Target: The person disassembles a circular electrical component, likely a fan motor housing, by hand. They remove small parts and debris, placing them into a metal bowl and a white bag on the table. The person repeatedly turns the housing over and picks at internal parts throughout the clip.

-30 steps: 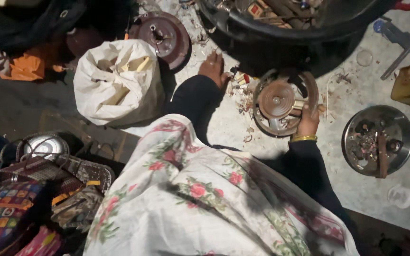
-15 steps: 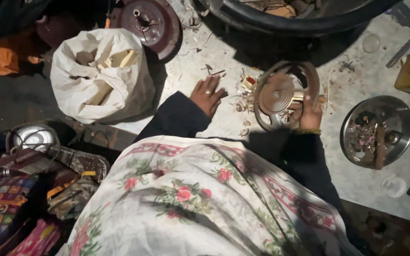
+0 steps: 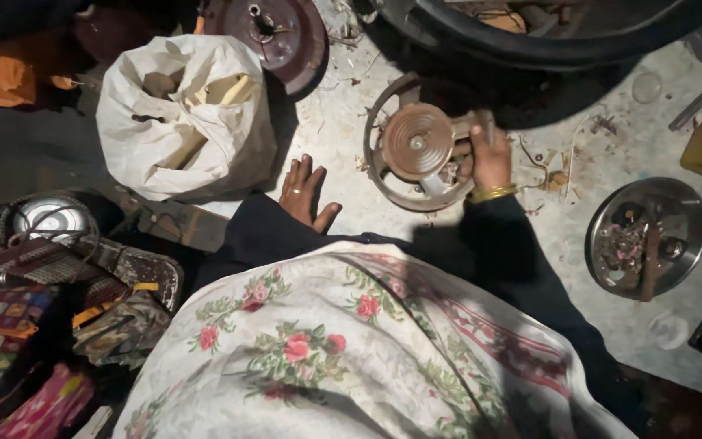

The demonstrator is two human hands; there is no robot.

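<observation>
Since half a second earlier, the left hand [image 3: 306, 193] had slid away from the debris beside the part and come to rest flat on the pale concrete floor [image 3: 343, 122], fingers spread wide and holding nothing. The rusty round metal wheel-like part with a reddish central disc and an open outer ring [image 3: 416, 146] lay on the floor just below the big black rubber tyre [image 3: 530, 49] at the top edge. Its hub looked worn and brown, and the ring was grey and scuffed, with grit around it. The right hand [image 3: 489, 158], a gold bangle [image 3: 493, 193] at its wrist, gripped the part's right side with fingers curled over the rim. To the left sat a white plastic sack [image 3: 180, 122]; above it, a dark red metal disc [image 3: 274, 32]. Near the right edge stood a round steel plate of small parts [image 3: 647, 236].
</observation>
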